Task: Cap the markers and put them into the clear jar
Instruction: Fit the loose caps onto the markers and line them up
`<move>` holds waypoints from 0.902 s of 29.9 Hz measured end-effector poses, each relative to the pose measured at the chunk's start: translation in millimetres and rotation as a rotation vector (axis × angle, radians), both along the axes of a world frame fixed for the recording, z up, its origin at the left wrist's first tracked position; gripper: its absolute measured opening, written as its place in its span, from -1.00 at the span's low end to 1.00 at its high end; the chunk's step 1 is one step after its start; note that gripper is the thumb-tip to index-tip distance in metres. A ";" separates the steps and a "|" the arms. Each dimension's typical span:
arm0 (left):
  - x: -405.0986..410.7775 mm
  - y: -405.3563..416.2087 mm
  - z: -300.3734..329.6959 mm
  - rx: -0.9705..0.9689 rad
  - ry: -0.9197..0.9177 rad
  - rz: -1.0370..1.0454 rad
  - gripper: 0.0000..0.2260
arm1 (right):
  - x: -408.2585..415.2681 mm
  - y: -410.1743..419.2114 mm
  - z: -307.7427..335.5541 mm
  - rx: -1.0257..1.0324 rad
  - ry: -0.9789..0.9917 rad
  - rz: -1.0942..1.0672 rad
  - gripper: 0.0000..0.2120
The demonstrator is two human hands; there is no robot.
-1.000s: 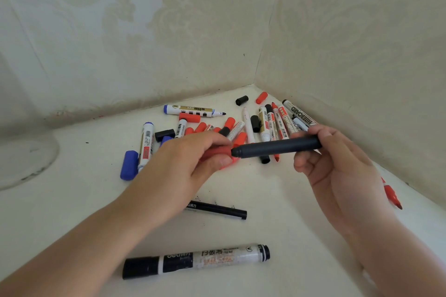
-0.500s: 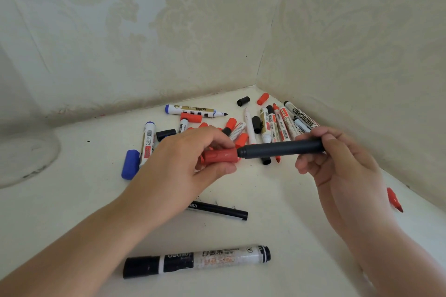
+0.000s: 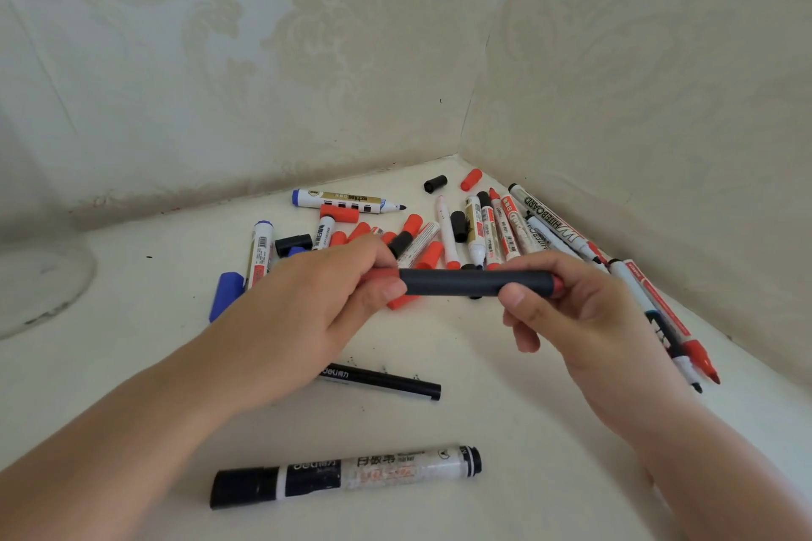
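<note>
The black marker (image 3: 476, 282) held above the middle of the table looks like matt plastic, its red cap (image 3: 378, 275) smoother. Near the front edge, a capped marker (image 3: 347, 477) has a glossy, worn paper label. The white table (image 3: 132, 365) appears smooth and slightly scuffed. The wallpaper (image 3: 351, 35) behind the far corner is matt, embossed with flowers.

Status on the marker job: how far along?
Early. Done: little visible; the clear jar at left looks empty. In hand: left hand and right hand hold one dark marker, red cap seemingly pushed on inside the left grip. Left: jar it, then the pile in the corner, including an uncapped blue-tipped marker and loose caps.
</note>
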State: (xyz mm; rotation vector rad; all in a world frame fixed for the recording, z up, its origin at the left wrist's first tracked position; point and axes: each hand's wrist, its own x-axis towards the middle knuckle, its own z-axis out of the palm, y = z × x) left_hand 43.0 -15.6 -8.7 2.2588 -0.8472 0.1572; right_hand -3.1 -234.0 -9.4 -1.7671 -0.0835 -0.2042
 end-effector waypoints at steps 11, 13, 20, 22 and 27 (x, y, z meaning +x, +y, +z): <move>-6.4 -2.7 1.6 0.032 0.097 -0.034 -0.75 | -2.0 -1.4 1.2 0.027 0.019 0.047 -0.80; -2.8 -0.5 -0.8 -0.002 0.102 -0.017 -0.73 | -0.8 0.8 0.8 0.013 0.033 0.040 -0.80; 6.0 5.4 -5.8 0.106 -0.065 -0.005 -0.83 | 0.2 -10.0 0.8 -0.518 0.033 -0.029 -0.90; 8.0 7.5 -7.9 0.183 -0.151 -0.033 -0.84 | 0.6 -6.6 -2.0 -0.672 0.049 -0.001 -0.87; 14.6 13.8 -16.4 0.291 -0.129 -0.078 -0.86 | 2.3 -20.7 7.1 -0.644 0.027 -0.079 -0.91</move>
